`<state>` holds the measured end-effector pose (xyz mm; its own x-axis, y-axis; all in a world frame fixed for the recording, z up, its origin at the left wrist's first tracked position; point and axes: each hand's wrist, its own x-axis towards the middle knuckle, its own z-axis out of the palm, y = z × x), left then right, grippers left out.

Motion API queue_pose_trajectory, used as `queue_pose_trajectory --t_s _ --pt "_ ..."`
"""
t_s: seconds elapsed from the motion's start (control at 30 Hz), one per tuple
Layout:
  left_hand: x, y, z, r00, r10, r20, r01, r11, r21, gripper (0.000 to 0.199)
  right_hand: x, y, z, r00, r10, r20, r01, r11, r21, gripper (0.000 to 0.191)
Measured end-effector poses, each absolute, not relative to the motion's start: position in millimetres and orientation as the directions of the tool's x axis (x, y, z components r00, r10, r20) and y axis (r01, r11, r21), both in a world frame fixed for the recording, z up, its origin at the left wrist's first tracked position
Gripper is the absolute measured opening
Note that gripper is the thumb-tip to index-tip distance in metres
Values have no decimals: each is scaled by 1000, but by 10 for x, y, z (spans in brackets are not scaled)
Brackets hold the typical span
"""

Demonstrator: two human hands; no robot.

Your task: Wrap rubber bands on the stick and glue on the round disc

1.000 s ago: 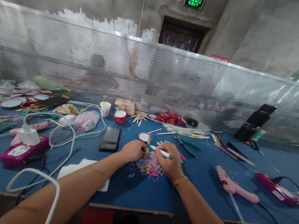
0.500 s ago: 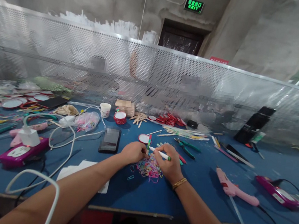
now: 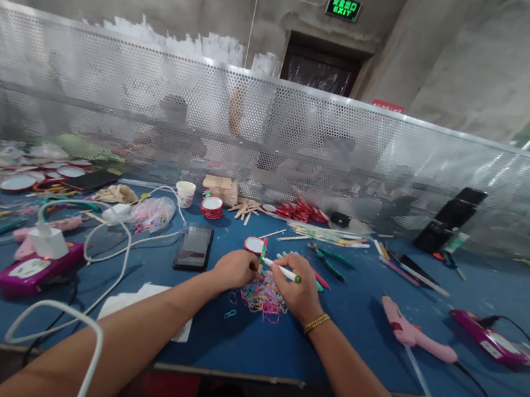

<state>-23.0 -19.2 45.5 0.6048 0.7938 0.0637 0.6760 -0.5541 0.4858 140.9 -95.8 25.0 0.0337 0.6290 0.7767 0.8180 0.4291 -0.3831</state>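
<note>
My left hand [image 3: 237, 270] pinches the lower end of an upright wooden stick [image 3: 264, 251] with red and green colouring on it. In my right hand [image 3: 298, 291] is a white marker [image 3: 281, 270] with a green end, its tip at the stick. Beneath both hands lies a pile of colourful small clips [image 3: 264, 296]. Just behind the stick is a round red-rimmed disc [image 3: 253, 244]. Other markers, partly hidden by my right hand, lie beyond it.
A phone [image 3: 194, 247] and white paper [image 3: 145, 300] lie to the left, near a purple power strip [image 3: 38, 267] and looping white cables. Green-handled pliers [image 3: 330, 259], a pink glue gun [image 3: 416, 337] and another purple power strip [image 3: 490, 339] are at right.
The marker tip has moved slightly left, onto the stick's coloured part. The hands otherwise keep nearly the same pose, and the whole view has shifted slightly.
</note>
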Motion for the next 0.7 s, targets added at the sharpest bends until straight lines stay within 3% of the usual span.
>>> queue_pose_trajectory --t_s 0.7 --pt "-224 -171 477 602 798 25 674 -525 521 13 1432 -970 283 61 586 808 833 415 -365 15"
